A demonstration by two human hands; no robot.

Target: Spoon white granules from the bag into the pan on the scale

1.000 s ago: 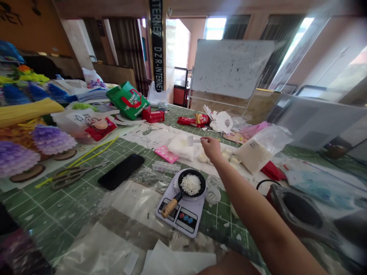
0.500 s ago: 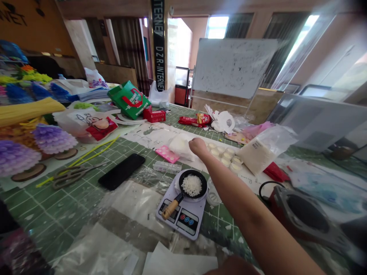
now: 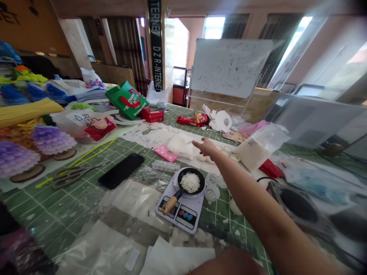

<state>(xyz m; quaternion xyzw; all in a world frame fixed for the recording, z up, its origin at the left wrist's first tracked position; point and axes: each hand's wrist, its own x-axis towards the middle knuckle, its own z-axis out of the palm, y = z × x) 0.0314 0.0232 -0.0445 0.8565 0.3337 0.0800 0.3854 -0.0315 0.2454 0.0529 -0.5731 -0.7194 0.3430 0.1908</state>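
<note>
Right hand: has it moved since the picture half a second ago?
Yes. The right hand has shifted rightward from the white bag toward the round white pieces, and opened from a fist; fingers now extended.

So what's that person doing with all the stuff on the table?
A person is reaching the right hand out across the green table, fingers open, toward a soft white bag and some small round white cups. The hand holds nothing. Nearer to them, a little black pan of white bits sits on a kitchen scale. The left hand is out of view.
</note>
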